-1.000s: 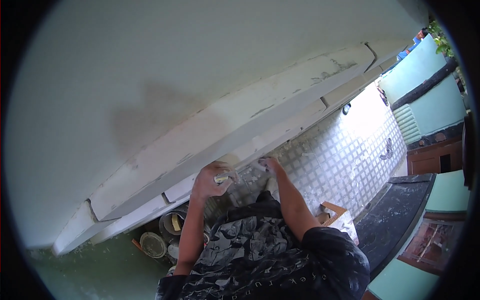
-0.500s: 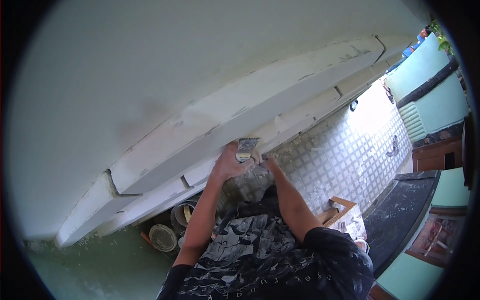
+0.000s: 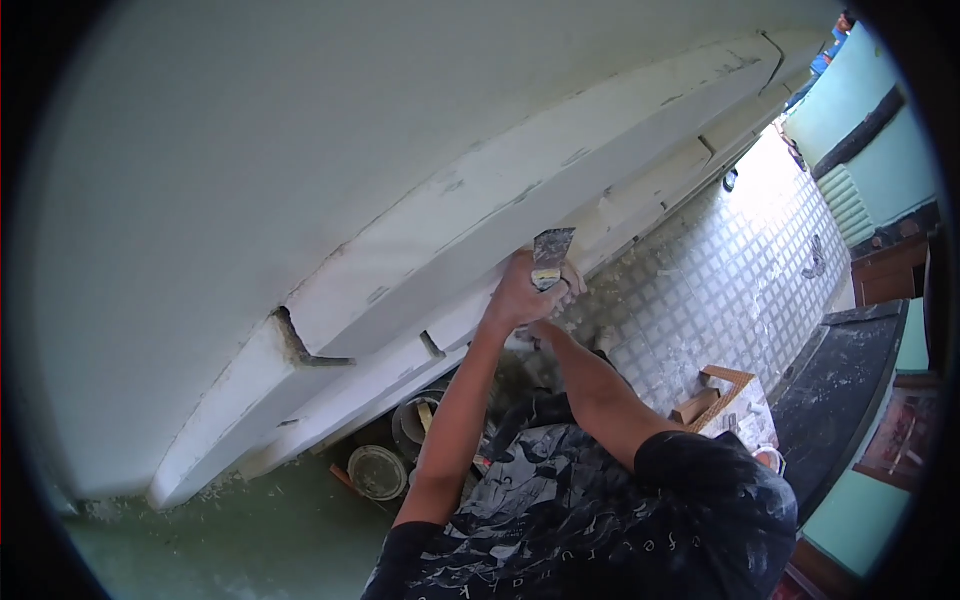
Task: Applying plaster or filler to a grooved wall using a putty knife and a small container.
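Our left fingers (image 3: 573,279) are gripping a scraper (image 3: 553,246); what our right hand (image 3: 543,332) is holding, we can't tell; lettering (image 3: 597,548) is showing at five o'clock.

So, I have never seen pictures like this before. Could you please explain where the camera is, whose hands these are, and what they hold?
There is no machine working here: these are a person's own bare hands. The view comes from the left of two fisheye cameras on the person's head, looking down, so straight edges appear bent. The left hand holds a scraper with a flat blade, near pale wall ledges. The right hand is partly hidden; I cannot tell whether it holds anything. Further down are a patterned floor and, beside the left forearm, a round, pale-topped container.
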The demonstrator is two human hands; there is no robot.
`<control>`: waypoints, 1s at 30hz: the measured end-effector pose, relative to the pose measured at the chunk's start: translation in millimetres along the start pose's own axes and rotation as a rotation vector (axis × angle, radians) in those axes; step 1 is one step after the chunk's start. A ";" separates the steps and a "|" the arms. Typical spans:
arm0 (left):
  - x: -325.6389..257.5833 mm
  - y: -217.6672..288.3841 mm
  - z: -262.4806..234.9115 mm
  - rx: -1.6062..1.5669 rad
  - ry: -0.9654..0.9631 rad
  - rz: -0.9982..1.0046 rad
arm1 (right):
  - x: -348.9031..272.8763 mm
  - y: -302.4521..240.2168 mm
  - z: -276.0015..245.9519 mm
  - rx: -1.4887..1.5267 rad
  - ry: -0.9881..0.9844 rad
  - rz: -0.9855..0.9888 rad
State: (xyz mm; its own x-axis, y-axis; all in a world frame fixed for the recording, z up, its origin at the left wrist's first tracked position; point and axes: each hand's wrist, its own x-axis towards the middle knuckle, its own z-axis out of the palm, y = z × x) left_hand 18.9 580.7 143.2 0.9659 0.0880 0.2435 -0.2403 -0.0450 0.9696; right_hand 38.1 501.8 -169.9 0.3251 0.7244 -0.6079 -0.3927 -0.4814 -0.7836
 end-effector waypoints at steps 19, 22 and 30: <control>1.1 -2.5 -3.0 -0.040 -0.028 -0.070 | -26.5 -13.8 14.9 0.199 0.205 -0.033; 1.4 -5.1 -2.9 -0.034 -0.026 -0.083 | -27.9 -13.3 17.2 0.232 0.230 -0.040; 0.6 -7.5 -2.1 0.017 -0.020 -0.089 | -27.2 -18.8 30.5 0.299 0.270 -0.050</control>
State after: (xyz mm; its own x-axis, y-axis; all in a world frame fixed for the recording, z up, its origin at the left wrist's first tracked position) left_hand 21.0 583.2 136.1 0.9851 0.0723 0.1558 -0.1520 -0.0548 0.9869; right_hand 10.4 506.2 -134.7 0.5488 0.5685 -0.6129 -0.5909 -0.2548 -0.7655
